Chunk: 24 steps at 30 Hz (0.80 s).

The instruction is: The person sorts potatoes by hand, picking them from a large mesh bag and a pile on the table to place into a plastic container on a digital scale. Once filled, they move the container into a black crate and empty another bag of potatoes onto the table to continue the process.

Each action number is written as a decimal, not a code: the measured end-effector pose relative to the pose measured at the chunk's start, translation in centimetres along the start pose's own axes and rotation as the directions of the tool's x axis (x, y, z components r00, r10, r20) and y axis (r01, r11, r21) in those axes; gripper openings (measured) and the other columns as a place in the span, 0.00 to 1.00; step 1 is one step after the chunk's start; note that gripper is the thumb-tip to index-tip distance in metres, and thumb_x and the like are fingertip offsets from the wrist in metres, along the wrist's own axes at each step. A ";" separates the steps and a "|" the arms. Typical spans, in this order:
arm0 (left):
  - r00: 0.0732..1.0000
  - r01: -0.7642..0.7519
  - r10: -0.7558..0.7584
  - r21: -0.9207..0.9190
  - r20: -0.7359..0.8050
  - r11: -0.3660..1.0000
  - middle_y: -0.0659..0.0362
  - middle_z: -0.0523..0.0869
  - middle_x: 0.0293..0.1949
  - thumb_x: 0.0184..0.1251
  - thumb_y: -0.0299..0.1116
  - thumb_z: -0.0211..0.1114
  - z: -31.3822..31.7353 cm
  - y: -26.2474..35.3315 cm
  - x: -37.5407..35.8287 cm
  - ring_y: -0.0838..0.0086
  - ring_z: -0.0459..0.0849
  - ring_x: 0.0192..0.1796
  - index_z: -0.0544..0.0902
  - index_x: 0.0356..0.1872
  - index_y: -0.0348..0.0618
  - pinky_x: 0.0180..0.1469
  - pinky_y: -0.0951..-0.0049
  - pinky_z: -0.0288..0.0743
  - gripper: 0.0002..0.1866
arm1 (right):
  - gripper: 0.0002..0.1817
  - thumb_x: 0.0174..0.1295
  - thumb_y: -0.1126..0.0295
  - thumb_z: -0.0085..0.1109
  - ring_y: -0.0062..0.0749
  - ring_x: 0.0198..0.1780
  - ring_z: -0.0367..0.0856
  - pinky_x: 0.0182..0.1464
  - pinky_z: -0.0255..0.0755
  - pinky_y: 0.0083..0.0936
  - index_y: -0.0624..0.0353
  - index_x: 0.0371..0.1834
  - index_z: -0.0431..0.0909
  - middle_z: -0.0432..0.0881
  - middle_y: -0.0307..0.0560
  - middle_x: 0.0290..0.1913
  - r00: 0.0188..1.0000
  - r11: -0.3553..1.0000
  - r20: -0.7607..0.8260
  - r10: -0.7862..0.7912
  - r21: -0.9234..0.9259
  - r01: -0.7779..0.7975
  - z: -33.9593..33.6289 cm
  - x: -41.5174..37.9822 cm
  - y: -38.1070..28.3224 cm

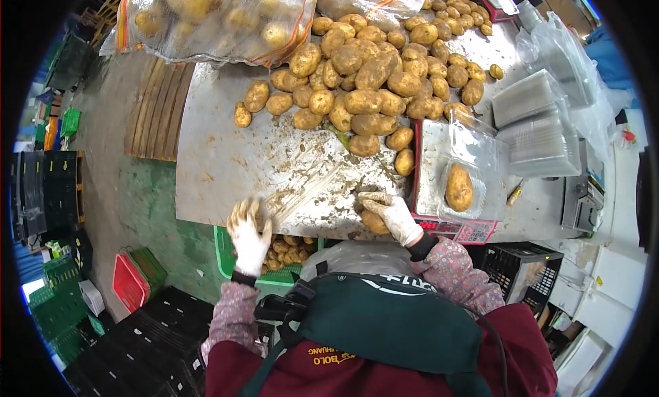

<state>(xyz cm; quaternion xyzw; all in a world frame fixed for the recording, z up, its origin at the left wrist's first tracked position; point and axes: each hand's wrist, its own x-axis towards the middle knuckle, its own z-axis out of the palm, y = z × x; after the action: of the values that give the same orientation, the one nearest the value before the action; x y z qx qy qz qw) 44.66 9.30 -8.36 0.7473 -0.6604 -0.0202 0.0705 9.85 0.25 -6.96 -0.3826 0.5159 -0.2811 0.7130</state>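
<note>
My right hand [391, 215], in a soiled white glove, is closed on a potato [374, 222] at the front edge of the metal table [226, 156]. My left hand [248, 233], gloved too, is at the table's front edge further left, its fingers apart and nothing in them. A large heap of potatoes [367, 74] covers the back middle of the table. Right of my right hand, a clear plastic box holding one potato [459, 187] rests on a red-edged scale [429, 170].
A mesh sack of potatoes [233, 19] lies at the back left. Stacked clear containers [539, 126] stand at the right, near a yellow-handled tool [515, 193]. Below the table's front edge is a green crate [223, 253] with potatoes. Dirt is scattered over the tabletop.
</note>
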 end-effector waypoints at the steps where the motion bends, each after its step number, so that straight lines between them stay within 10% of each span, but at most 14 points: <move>1: 0.999 -0.018 0.010 -0.167 -0.049 0.986 0.52 0.71 0.68 0.55 0.40 0.70 0.3 0.8 2.7 0.51 0.63 0.72 0.74 0.65 0.54 0.72 0.46 0.54 0.33 | 0.13 0.66 0.72 0.63 0.23 0.50 0.80 0.57 0.73 0.20 0.65 0.52 0.83 0.86 0.43 0.48 1.000 0.999 0.015 -0.024 -0.024 0.025 0.0 0.0 -0.3; 4: 0.980 -0.149 0.095 -0.327 -0.174 0.933 0.52 0.68 0.70 0.58 0.34 0.68 -0.1 6.2 11.7 0.53 0.64 0.72 0.69 0.71 0.56 0.72 0.53 0.58 0.36 | 0.13 0.66 0.71 0.63 0.23 0.50 0.81 0.57 0.73 0.21 0.65 0.51 0.84 0.86 0.43 0.48 0.999 0.999 0.022 -0.036 0.011 0.036 0.4 0.2 -0.1; 8: 0.883 -0.460 0.468 0.156 -0.015 0.874 0.56 0.59 0.76 0.68 0.28 0.51 1.1 12.5 20.5 0.52 0.59 0.75 0.60 0.75 0.69 0.74 0.39 0.48 0.34 | 0.15 0.68 0.73 0.59 0.25 0.53 0.81 0.59 0.72 0.22 0.66 0.55 0.81 0.85 0.46 0.52 0.996 0.991 0.046 -0.077 -0.103 0.081 0.6 -0.5 -1.2; 14: 0.925 -0.379 0.373 0.164 0.067 0.911 0.55 0.55 0.78 0.66 0.29 0.52 5.2 13.6 23.7 0.44 0.65 0.70 0.57 0.76 0.73 0.64 0.36 0.62 0.37 | 0.15 0.69 0.71 0.60 0.23 0.52 0.80 0.59 0.72 0.22 0.66 0.55 0.81 0.85 0.45 0.51 0.995 0.995 -0.044 -0.095 0.013 0.096 0.3 -4.2 -4.3; 18: 0.917 -0.388 0.367 -0.140 -0.154 0.911 0.50 0.61 0.73 0.44 0.31 0.73 4.6 13.8 22.6 0.50 0.70 0.67 0.73 0.66 0.65 0.64 0.56 0.70 0.40 | 0.14 0.68 0.72 0.60 0.23 0.52 0.80 0.56 0.74 0.22 0.66 0.53 0.81 0.85 0.44 0.50 0.952 0.969 -0.192 -0.237 0.024 0.246 -2.7 -7.7 -7.7; 22: 0.952 -0.283 0.220 -0.342 -0.213 0.896 0.47 0.73 0.64 0.45 0.32 0.75 5.7 14.4 20.4 0.57 0.73 0.65 0.74 0.63 0.53 0.64 0.59 0.71 0.38 | 0.12 0.68 0.73 0.58 0.24 0.50 0.81 0.56 0.73 0.24 0.64 0.53 0.82 0.86 0.43 0.49 0.708 0.924 -0.598 -0.376 -0.188 0.332 -8.3 -10.8 -11.2; 24: 0.991 -0.056 0.125 -0.681 0.053 0.730 0.50 0.77 0.58 0.46 0.31 0.75 7.3 12.7 20.8 0.64 0.76 0.61 0.73 0.62 0.46 0.62 0.64 0.72 0.36 | 0.13 0.68 0.75 0.58 0.26 0.50 0.82 0.56 0.74 0.23 0.65 0.53 0.81 0.86 0.46 0.50 0.548 0.866 -0.675 -0.494 -0.320 0.385 -11.0 -10.3 -11.1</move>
<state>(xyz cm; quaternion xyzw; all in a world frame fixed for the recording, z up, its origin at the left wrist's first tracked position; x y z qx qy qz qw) 33.86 -13.33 -12.63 0.6354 -0.6458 -0.2912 0.3073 -3.83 -0.49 5.73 -0.3991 0.6637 -0.5451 0.3210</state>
